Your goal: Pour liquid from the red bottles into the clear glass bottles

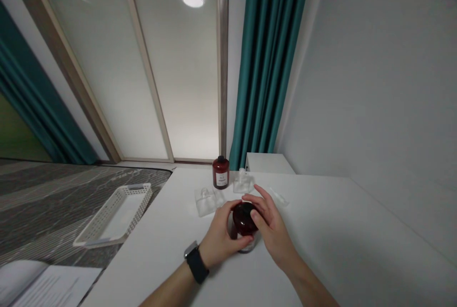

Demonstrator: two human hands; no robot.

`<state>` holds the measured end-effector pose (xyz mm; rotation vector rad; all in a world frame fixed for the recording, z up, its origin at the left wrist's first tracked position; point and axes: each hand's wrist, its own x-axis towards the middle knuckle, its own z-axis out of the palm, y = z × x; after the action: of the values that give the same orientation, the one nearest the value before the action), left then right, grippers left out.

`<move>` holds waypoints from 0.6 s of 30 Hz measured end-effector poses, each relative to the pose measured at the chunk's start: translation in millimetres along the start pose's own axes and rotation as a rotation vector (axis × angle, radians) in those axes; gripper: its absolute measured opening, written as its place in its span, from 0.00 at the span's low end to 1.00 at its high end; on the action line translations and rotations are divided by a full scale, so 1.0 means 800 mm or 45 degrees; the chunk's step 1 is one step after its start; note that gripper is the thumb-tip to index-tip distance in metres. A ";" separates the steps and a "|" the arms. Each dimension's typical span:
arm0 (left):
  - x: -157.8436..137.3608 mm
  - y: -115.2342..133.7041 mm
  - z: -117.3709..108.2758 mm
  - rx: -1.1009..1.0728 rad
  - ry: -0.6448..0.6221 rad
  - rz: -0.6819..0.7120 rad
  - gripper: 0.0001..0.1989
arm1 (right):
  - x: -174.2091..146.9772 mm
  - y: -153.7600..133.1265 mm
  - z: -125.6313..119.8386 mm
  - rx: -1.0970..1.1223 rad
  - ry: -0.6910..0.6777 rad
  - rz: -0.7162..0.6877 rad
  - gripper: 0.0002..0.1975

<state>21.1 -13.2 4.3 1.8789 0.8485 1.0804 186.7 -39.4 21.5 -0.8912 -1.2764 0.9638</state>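
A dark red-brown bottle with a pale label stands on the white table in front of me. My left hand wraps round its side, thumb across the front near the label. Over the bottle's top, my right hand has its thumb and fingers curled at the dark cap, partly hiding it. A second red-brown bottle with a white label and black cap stands farther back. Clear plastic pieces lie near the hands: one left, another behind.
The white table meets a wall on the right. A thin clear plastic piece lies right of my hands. On a lower grey patterned surface at left are a white perforated basket and an open book. A white box-like unit stands behind the table.
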 end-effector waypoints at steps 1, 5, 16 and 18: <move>0.001 -0.001 -0.003 0.002 -0.029 -0.012 0.38 | 0.001 0.001 -0.004 -0.025 0.033 0.009 0.26; 0.002 -0.004 -0.010 0.010 -0.086 -0.017 0.40 | 0.009 0.008 -0.020 -0.240 0.246 0.020 0.20; -0.001 -0.002 0.000 0.029 0.058 0.042 0.39 | 0.017 0.037 -0.030 -0.383 0.315 0.012 0.22; 0.003 0.008 -0.008 0.009 0.121 0.060 0.38 | 0.017 0.041 -0.031 -0.404 0.307 0.006 0.21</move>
<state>17.2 -12.2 12.9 1.8738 0.8663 1.2049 209.3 -15.4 -6.3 -1.2175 -1.2363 0.6423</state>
